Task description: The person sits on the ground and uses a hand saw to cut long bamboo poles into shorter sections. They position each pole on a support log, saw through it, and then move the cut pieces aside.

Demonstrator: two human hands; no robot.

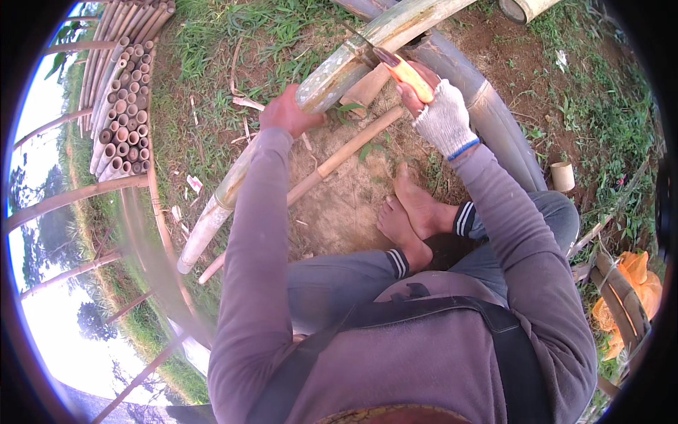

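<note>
A thick pale-green bamboo pole (332,81) slants from the lower left to the upper right. My bare left hand (288,112) is closed round it near the middle, the thumb on its near side. In a white knitted glove with bare fingers, my right hand (439,112) grips the orange-yellow handle of a knife (408,74). The thin dark blade points up and left across the pole, seen almost edge-on; I cannot tell how deep it sits. Below the blade lies a wooden block (366,90), close to the pole.
A thick grey bamboo log (487,106) lies beyond my right hand. One thin bamboo stick (339,161) rests on the dirt by my bare feet (409,219). Stacked bamboo tubes (127,120) stand at the left; a cut piece (562,177) and an orange bag (632,290) are at the right.
</note>
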